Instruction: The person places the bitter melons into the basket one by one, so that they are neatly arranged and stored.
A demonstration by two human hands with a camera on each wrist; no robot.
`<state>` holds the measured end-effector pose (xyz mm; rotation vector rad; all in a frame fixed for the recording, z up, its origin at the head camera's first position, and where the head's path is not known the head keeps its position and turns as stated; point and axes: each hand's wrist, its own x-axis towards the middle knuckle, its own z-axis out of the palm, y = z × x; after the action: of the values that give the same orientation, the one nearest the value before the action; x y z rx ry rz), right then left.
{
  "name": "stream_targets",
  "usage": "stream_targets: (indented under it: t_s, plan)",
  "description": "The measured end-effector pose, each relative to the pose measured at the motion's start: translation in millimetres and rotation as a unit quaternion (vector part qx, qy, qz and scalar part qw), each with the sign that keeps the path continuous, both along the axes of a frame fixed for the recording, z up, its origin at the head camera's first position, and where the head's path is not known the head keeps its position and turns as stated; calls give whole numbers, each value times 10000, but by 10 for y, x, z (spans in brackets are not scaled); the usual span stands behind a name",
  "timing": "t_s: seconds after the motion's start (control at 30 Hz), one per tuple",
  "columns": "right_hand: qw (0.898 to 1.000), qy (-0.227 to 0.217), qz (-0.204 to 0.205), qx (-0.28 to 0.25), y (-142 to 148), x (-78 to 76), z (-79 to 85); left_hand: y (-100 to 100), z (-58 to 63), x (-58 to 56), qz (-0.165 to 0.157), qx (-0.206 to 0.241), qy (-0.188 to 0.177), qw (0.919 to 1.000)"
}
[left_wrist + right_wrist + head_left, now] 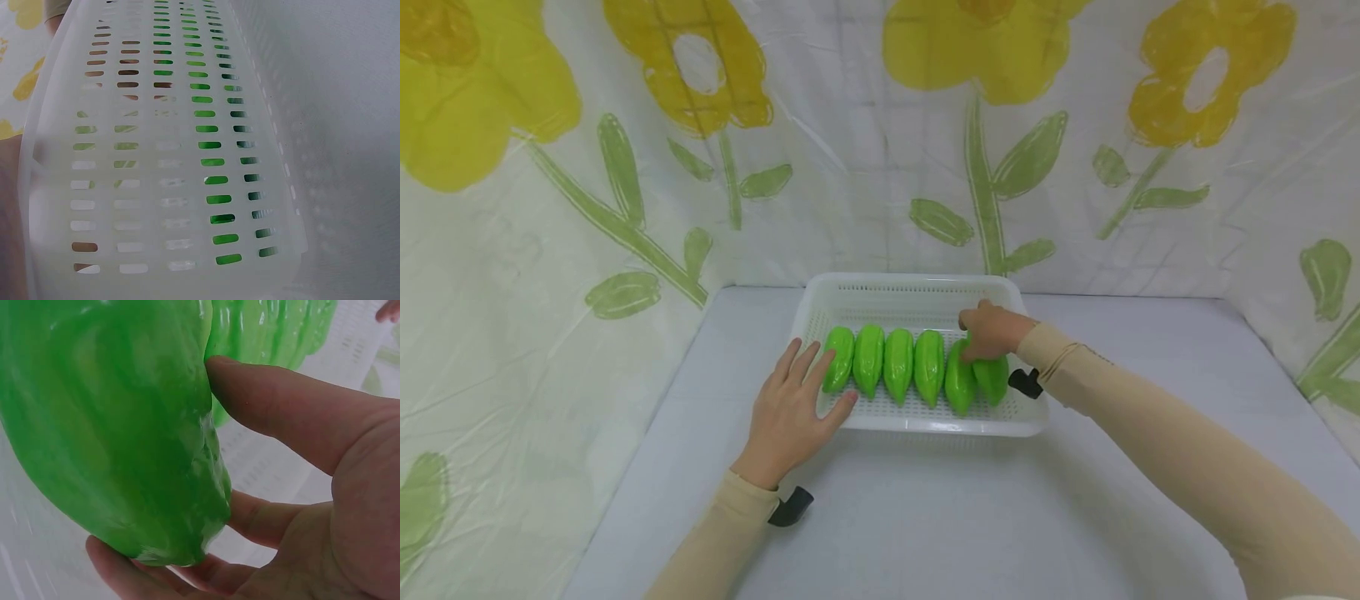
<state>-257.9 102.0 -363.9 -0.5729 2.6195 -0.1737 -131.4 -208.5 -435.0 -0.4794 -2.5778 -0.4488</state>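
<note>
A white plastic basket holds several glossy green pepper-like pieces, ridged and tapering towards the near side, lined up in a row. My right hand reaches over the basket's right end and grips the upper end of the rightmost green piece. In the right wrist view, thumb and fingers curl around the end of that piece. My left hand lies at the basket's left end, fingers spread and fairly straight, fingertips over the rim beside the leftmost green piece.
The basket stands on a pale cloth-covered table, close to a white curtain printed with yellow flowers. Slotted side wall of the basket fills much of the left wrist view. Dark wrist devices sit at both cuffs.
</note>
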Motion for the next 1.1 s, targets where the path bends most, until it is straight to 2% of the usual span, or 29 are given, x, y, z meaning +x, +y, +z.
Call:
stream_targets:
  t_s: [0.4,0.73,0.93,1.1]
  plan:
    - [9998,93,141,44,14,-1,-24,0,-6,-10,-8,6,-40,10000]
    - [9997,-11,236,7,30,-6,-62,2,-10,-9,-78,16,105,9999]
    - [9990,111,158,-399,102,1,36,10,-1,-13,-53,-24,55,10000]
    - [9939,361,81,-1039,191,122,205,6,-1,-4,-40,-6,80,10000]
